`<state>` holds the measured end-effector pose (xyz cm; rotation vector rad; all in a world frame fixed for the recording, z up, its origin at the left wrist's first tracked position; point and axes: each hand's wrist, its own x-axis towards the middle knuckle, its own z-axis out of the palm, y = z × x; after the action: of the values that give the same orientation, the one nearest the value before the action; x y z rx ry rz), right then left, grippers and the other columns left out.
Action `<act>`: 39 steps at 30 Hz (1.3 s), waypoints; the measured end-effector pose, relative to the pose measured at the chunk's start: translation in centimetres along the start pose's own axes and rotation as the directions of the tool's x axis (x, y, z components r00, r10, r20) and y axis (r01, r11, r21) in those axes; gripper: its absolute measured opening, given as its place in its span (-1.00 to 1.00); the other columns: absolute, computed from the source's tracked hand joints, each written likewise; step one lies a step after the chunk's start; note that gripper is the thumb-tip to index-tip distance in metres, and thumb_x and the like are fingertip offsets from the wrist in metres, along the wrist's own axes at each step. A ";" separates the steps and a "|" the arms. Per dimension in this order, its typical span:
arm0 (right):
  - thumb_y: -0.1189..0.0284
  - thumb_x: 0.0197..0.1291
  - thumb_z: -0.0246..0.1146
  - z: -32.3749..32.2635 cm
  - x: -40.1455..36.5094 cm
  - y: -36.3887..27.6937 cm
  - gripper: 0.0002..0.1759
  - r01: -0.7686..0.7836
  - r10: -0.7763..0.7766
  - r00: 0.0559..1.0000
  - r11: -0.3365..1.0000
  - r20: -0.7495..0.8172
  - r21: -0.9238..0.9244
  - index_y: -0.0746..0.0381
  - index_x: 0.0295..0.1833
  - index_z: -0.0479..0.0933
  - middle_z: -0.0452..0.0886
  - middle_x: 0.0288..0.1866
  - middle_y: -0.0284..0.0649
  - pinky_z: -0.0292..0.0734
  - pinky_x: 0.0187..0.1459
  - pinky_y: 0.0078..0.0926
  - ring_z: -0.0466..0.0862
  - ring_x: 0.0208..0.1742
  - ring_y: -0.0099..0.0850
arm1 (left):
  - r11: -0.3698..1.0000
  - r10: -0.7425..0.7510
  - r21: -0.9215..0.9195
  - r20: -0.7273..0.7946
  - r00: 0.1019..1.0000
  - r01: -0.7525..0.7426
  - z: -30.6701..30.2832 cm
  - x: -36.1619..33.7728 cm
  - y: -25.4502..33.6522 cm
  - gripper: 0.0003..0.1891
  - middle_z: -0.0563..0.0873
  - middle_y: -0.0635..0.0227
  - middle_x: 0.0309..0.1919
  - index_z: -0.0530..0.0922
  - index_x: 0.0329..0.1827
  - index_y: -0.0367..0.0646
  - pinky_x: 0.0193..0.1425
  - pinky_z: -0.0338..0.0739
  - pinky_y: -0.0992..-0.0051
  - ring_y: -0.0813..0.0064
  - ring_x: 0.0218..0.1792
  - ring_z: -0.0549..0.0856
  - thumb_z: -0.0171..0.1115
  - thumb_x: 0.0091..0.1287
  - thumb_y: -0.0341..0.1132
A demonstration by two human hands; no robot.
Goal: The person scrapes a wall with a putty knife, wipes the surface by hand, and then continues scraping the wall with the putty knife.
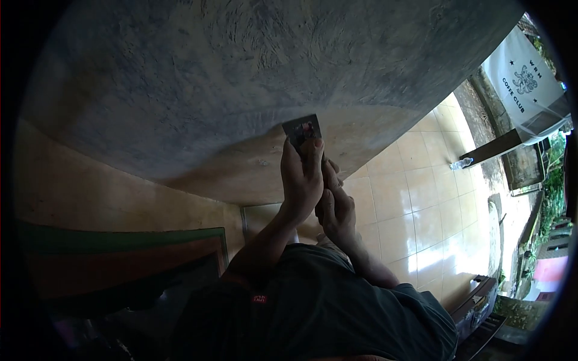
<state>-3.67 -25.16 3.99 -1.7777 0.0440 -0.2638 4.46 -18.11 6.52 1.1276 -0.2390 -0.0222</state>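
A dark flat rectangular plate (302, 127), with a small patch of colour on its face, lies against or just in front of the rough grey plastered wall (198, 78). My left hand (303, 174) is closed round its lower part, with the thumb on its face. Just below and to the right is my right hand (338, 213), its fingers bent and pressed together close to the left hand. What the right hand holds, if anything, is hidden between the two hands.
Tan floor tiles (391, 198) spread out on the right. A clear plastic bottle (461, 163) lies by a post below a white banner (521, 78). At the lower left is a green-edged dark panel (132, 246). A brown case (475, 307) stands at the lower right.
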 end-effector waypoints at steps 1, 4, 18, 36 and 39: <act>0.52 0.37 -0.11 0.3 -0.3 0.6 -0.46 0.022 -0.022 1.000 1.000 -0.003 0.003 0.23 0.46 0.10 0.53 -0.49 -0.25 0.48 -0.36 -0.57 0.51 -0.50 -0.58 | 1.000 0.012 0.001 0.005 1.000 -0.012 -0.1 0.0 0.0 -0.83 0.52 0.35 -0.52 0.24 -0.18 -0.26 -0.57 0.49 0.62 0.62 -0.61 0.58 0.02 0.43 -0.36; 0.51 0.37 -0.12 0.8 0.1 0.5 -0.46 0.040 -0.040 0.998 0.999 -0.053 -0.003 0.25 0.45 0.10 0.55 -0.44 -0.22 0.48 -0.35 -0.58 0.51 -0.50 -0.57 | 0.998 -0.064 0.027 -0.024 0.998 0.065 -0.1 0.1 0.1 -0.82 0.51 0.36 -0.53 0.24 -0.18 -0.26 -0.57 0.48 0.62 0.62 -0.61 0.59 0.02 0.43 -0.35; 0.48 0.38 -0.16 -0.4 0.3 -0.4 -0.46 0.012 -0.013 1.000 0.999 0.013 0.050 0.35 0.45 0.05 0.48 -0.45 -0.29 0.39 -0.41 -0.65 0.41 -0.55 -0.66 | 0.999 0.031 0.023 -0.010 0.999 -0.031 0.4 0.0 0.4 -0.84 0.50 0.35 -0.55 0.26 -0.18 -0.25 -0.60 0.48 0.61 0.61 -0.63 0.58 0.02 0.43 -0.35; 0.52 0.35 -0.09 -0.6 0.0 0.7 -0.46 0.033 -0.032 0.999 0.994 0.016 -0.103 0.26 0.44 0.13 0.51 -0.52 -0.26 0.45 -0.39 -0.62 0.47 -0.53 -0.62 | 0.997 -0.069 -0.053 -0.091 0.993 0.064 0.2 -0.4 -1.1 -0.84 0.46 0.38 -0.57 0.26 -0.21 -0.21 -0.62 0.47 0.58 0.56 -0.64 0.58 0.02 0.43 -0.33; 0.54 0.30 0.00 -1.4 0.0 0.1 -0.45 0.027 -0.025 1.000 0.988 0.019 -0.150 0.21 0.41 0.19 0.57 -0.38 -0.06 0.53 -0.34 -0.41 0.57 -0.37 -0.30 | 0.993 -0.086 -0.091 -0.087 0.992 0.078 0.9 -0.5 -0.1 -0.80 0.49 0.36 -0.54 0.27 -0.20 -0.22 -0.65 0.47 0.57 0.55 -0.66 0.58 0.02 0.44 -0.27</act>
<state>-3.92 -26.49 4.18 -1.9316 0.0296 -0.2701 3.85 -18.89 6.69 1.0477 -0.1095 -0.0540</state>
